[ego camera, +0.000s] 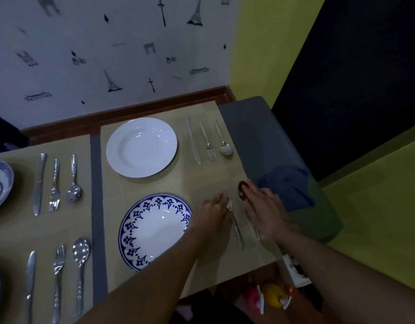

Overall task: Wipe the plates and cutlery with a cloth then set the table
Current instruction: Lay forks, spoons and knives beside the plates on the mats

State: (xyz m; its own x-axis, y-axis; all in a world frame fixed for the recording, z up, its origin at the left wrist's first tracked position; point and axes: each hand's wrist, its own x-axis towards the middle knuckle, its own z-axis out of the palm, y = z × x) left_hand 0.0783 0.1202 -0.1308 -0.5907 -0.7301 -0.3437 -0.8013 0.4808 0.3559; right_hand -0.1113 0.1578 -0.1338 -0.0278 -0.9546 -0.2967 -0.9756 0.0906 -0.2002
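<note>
Cutlery-laying looks close to finished. The white plate (pixel 141 147) at upper centre has its knife (pixel 193 141), fork (pixel 207 141) and teaspoon (pixel 222 139) lined up to its right. Two more trios lie at centre left (pixel 54 183) and lower left (pixel 58 277), each beside a plate cut off by the frame edge.

The last place is the blue-patterned plate (pixel 152 230) at lower centre. To its right, the left hand (pixel 212 208) has straight fingers held together, tips touching the head of a utensil (pixel 236 228). It's prob. a fork or knife, too blurred to tell. The right hand (pixel 262 206) lies flat, fingers slightly spread, over a spoon (pixel 242 191) whose bowl pokes out past the fingertips. No third piece shows here, so approx. one item is left to place.

Wiping seems done: the blue cloth (pixel 287 183) sits crumpled at centre right on a grey seat (pixel 255 136), just beyond the right hand.

Beige woven placemats (pixel 201 178) cover the table, w/ a grey strip (pixel 96 195) between them. Landmark-print wallpaper (pixel 108 54) fills the top, and a yellow-green wall (pixel 260 43) is at the right. The room is dim.
</note>
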